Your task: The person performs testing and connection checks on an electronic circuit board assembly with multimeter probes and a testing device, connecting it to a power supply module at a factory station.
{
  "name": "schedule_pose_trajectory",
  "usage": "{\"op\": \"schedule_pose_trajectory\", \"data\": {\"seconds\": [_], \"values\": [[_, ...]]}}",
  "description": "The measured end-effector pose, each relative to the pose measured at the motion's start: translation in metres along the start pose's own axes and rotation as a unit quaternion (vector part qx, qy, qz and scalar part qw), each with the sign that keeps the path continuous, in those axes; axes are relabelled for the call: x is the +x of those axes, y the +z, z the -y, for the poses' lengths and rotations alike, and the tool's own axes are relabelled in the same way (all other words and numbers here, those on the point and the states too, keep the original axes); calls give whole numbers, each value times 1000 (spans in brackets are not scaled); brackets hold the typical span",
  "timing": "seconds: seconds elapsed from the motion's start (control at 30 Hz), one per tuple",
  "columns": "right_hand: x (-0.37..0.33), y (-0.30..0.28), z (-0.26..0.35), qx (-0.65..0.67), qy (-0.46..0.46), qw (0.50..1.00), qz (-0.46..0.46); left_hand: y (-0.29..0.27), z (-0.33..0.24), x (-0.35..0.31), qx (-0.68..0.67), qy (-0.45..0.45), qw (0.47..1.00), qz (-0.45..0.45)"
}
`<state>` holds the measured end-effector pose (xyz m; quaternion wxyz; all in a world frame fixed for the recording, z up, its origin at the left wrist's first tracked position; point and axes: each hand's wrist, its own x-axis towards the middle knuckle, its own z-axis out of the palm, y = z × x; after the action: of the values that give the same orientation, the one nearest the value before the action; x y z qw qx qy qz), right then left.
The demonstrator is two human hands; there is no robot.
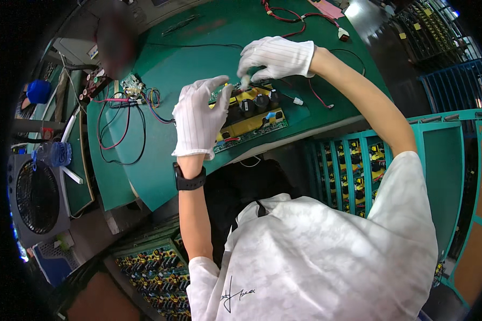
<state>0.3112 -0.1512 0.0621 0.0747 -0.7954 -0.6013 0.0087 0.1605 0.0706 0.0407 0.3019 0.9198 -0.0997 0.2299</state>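
Note:
A green circuit board (251,135) with yellow-wrapped parts and black cylindrical capacitors lies near the front edge of the table. My left hand (200,115), in a white striped glove, grips the board's left end, thumb and fingers around it. Over the board's far edge is my right hand (276,58), gloved the same way. Its fingers are closed and point down at a small whitish, blurred piece; what they hold cannot be made out. A white plug (298,101) on a dark lead lies by the board's right end.
A green mat (160,134) covers the table. To the left are a small bare board (132,85) and looped wires (144,136). Red cables (289,20) lie at the far side. Racks of boards (353,171) stand at the right; a fan (37,195) is at the left.

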Motion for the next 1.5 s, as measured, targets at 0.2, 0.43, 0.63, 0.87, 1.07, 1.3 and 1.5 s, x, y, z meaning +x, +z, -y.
{"op": "schedule_pose_trajectory", "data": {"seconds": [0.2,0.43,0.63,0.87,1.07,1.3,1.5], "values": [[6,-18,14,64,33,997,20,9,4,4,-13,30,999,39],[8,-25,43,-108,-81,985,-108,9,18,6,-233,-90,962,113],[14,-24,40,-162,-148,950,-221,-10,10,1,-228,-142,958,99],[-38,-50,15,-1,59,997,-43,-37,18,-6,-229,-56,962,139],[-46,-51,37,-27,156,957,243,-42,8,-6,-99,66,955,271],[-86,-53,18,41,247,965,80,-37,-16,13,57,136,961,234],[-110,-42,36,83,274,958,-21,-45,-32,30,119,88,930,336]]}}
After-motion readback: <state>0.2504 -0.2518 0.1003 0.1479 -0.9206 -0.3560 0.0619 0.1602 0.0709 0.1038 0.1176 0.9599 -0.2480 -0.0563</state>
